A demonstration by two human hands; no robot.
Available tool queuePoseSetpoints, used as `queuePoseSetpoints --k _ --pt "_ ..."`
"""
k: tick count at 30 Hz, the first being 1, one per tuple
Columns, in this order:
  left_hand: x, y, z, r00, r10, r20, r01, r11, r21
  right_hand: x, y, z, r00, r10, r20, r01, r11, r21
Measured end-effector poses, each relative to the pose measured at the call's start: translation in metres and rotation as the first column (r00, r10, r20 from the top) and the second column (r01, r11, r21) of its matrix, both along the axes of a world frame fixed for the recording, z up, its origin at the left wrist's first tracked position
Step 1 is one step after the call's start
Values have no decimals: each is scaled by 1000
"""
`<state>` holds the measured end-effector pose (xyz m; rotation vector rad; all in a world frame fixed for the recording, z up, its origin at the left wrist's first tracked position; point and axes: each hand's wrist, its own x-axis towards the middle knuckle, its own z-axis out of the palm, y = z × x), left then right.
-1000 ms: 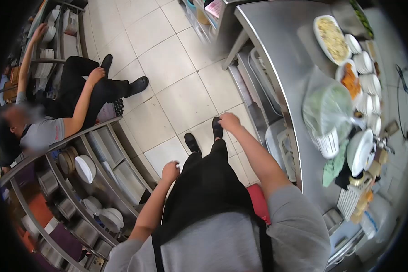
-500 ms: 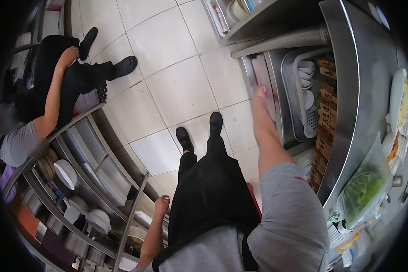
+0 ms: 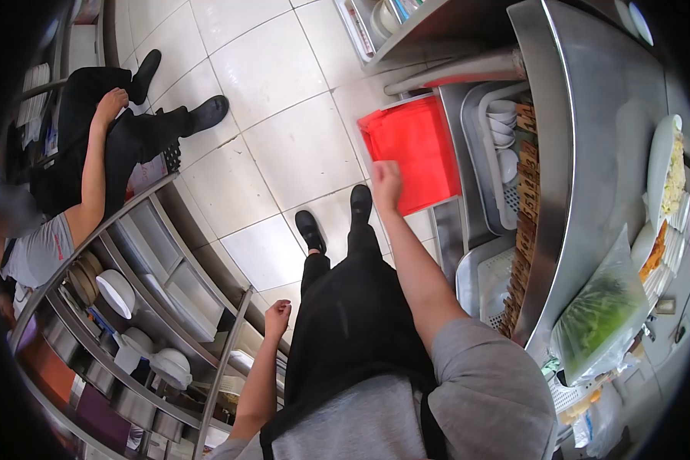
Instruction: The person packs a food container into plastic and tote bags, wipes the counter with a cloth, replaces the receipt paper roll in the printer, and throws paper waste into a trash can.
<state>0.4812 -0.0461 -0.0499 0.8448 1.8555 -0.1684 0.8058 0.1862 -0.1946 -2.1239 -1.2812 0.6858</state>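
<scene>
My right hand [image 3: 387, 184] is closed at the front edge of a pulled-out drawer [image 3: 441, 205] under the steel counter. Bright red sheet-like material [image 3: 418, 149] fills the drawer, its far left edge uneven. My left hand [image 3: 277, 318] hangs at my side near the shelf rail, fingers curled in; whether it holds something small is hidden. Beside the drawer stands a grey plastic basket [image 3: 471, 115] with small white bowls [image 3: 502, 126]. A row of numbered wooden clips [image 3: 527, 192] runs along the counter's edge.
On the steel counter [image 3: 583, 176] lie a clear bag of green leaves [image 3: 602, 314] and plates of food [image 3: 667, 176]. At left, a steel rack [image 3: 207, 383] holds white bowls [image 3: 115, 295]. A co-worker in black trousers [image 3: 92, 100] is at upper left.
My right hand has moved left, away from the counter, and the drawer has slid out, bringing its red interior into view. My left hand has risen slightly.
</scene>
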Motion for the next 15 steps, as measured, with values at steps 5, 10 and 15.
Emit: queuePoseSetpoints --k 5,10,15 --pt "-9 -15 -5 999 -29 -38 26 995 -95 25 36 0 968 -42 249 59 996 -62" --pt "-17 -25 -10 1000 4 -5 -4 997 -75 20 40 -5 948 -8 317 37 996 -86" --pt "-18 -10 -7 1000 -7 -18 5 998 -69 38 34 -13 972 -233 15 233 964 -126"
